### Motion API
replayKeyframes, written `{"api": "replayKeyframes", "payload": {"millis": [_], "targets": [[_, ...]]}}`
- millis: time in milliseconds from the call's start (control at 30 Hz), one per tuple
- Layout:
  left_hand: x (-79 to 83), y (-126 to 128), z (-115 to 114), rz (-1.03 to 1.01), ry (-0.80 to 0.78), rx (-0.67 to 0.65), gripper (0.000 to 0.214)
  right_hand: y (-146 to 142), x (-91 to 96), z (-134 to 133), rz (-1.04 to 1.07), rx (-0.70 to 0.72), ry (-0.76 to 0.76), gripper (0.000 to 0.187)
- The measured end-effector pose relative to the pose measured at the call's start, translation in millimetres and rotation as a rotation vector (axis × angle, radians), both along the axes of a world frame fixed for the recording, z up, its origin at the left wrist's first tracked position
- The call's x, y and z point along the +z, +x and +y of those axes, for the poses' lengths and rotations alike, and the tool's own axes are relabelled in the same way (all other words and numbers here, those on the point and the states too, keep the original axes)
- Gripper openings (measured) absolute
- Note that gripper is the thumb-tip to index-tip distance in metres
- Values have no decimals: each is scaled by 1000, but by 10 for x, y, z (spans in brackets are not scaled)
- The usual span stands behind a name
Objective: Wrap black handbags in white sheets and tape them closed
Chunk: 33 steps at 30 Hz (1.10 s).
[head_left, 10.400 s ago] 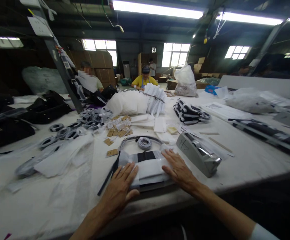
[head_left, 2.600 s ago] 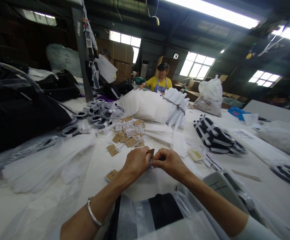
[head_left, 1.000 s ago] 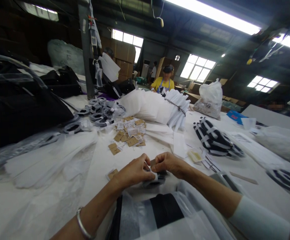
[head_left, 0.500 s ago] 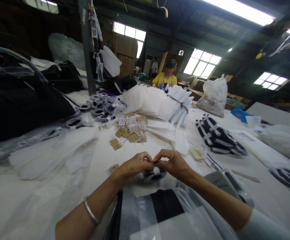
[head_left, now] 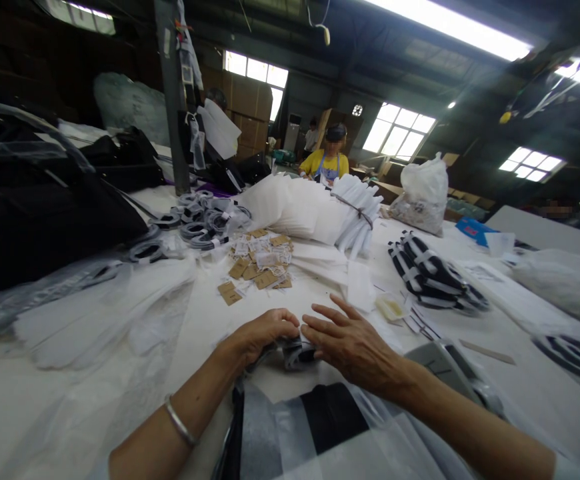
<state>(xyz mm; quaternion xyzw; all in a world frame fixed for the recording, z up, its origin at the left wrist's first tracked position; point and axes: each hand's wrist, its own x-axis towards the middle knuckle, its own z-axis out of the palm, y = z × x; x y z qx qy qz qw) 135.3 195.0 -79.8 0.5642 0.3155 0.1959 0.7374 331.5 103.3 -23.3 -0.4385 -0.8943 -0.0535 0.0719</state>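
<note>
Head view, coil (head_left: pixel 297 359) by right hand (head_left: pixel 353 343), tags (head_left: pixel 266 279) beyond, wrapped bundle (head_left: pixel 337 413) nearer

A factory workshop, and a busy one! Tags (head_left: pixel 266 277) heaped on the long white bench (head_left: pixel 197 320), coils (head_left: pixel 204 228) piled behind them, black bags (head_left: pixel 50 213) crowding the left. Look up: tube lights (head_left: pixel 455 25) under a dark, high roof, paned windows (head_left: pixel 399 131) in the far wall, cartons (head_left: pixel 251 101) stacked beyond a grey post (head_left: pixel 173 107), and across the bench, a worker (head_left: pixel 315 162) in yellow and a blue apron (head_left: pixel 331 165)!
</note>
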Motion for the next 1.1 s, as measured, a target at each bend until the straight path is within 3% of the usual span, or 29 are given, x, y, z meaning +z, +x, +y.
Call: {"api": "replayKeyframes", "payload": {"millis": [167,300,367,433,533,633,733,900,1100], "targets": [[-2,27,-25,-44,14,0,43,-2,-107,-66,-4,-43,11,51],[17,20,4,-21,16,23,45,-38,-165,-190,218,-173,-56,53],[72,-17,17,-5,19,26,47,44,-115,-316,387,-262,-8,45],[152,-66,27,18,38,41,49,238,0,-508,556,-421,75,35],[239,-112,72,136,89,135,55,704,229,-944,754,-777,132,26],[220,-93,109,148,67,133,61,1212,379,-1512,842,-1106,56,32],[125,-45,92,136,76,183,58,1591,354,-2028,824,-1293,-66,37],[-49,17,96,143,145,306,51,1778,213,-2447,1052,-1333,-434,47],[-107,25,158,148,121,286,40,1720,246,-2514,1235,-1330,-577,48]]}}
